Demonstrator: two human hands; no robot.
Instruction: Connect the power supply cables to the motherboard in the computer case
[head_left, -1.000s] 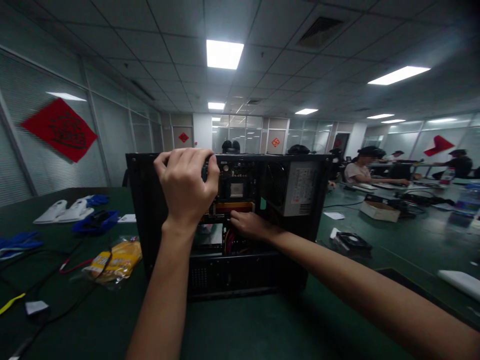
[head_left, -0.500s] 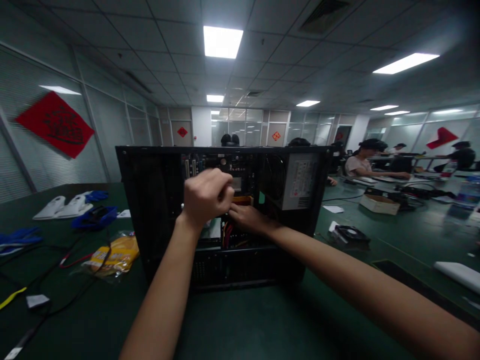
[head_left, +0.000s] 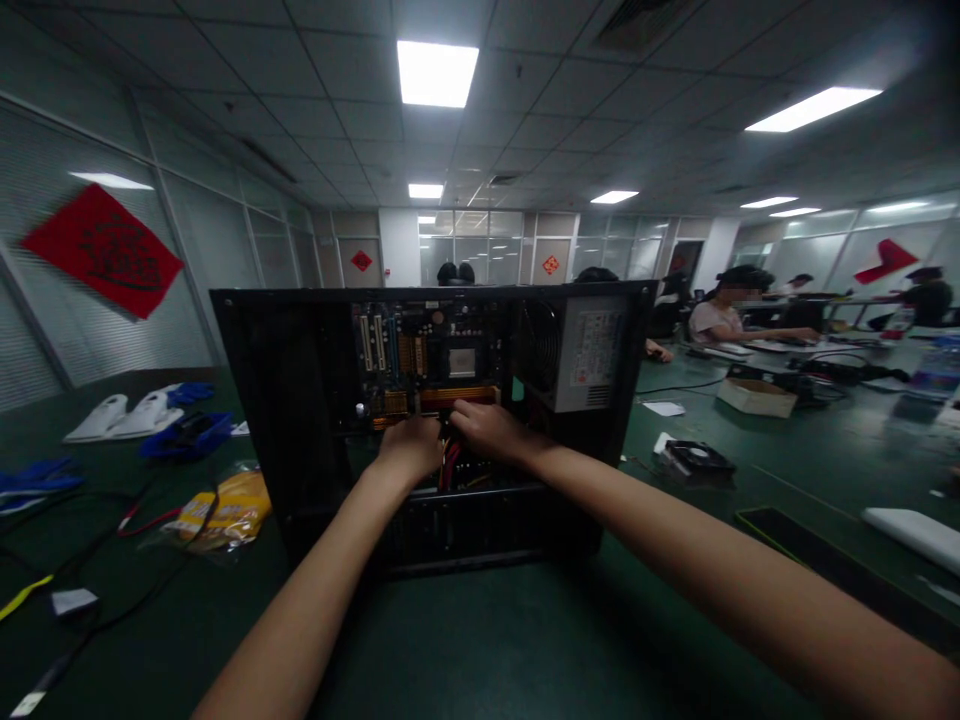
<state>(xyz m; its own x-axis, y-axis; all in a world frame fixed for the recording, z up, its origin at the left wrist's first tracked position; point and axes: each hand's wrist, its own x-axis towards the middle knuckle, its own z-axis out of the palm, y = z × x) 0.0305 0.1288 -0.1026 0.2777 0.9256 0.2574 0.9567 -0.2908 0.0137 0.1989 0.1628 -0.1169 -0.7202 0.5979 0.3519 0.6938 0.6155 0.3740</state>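
An open black computer case (head_left: 300, 400) stands on the green table (head_left: 480, 650) in front of me, its side panel off. Inside I see the motherboard (head_left: 420, 365) and, at the upper right, the power supply (head_left: 592, 350). Both my hands reach into the case below the motherboard. My left hand (head_left: 411, 447) is curled, its fingers hidden among the red and yellow cables (head_left: 450, 465). My right hand (head_left: 487, 430) lies beside it, fingers bent down onto the lower edge of the board by an orange slot. Whether either hand holds anything is hidden.
Left of the case lie a yellow bag (head_left: 225, 510), blue gloves (head_left: 187, 435), white objects (head_left: 127, 415) and loose cables (head_left: 90, 570). To the right sit a loose fan (head_left: 694, 460) and a white box (head_left: 757, 395). Other people (head_left: 731, 310) work at tables at the back right.
My left hand has left the top edge of the case and come down inside, beside my right hand at the cables. The motherboard is now uncovered. My right hand has barely shifted.
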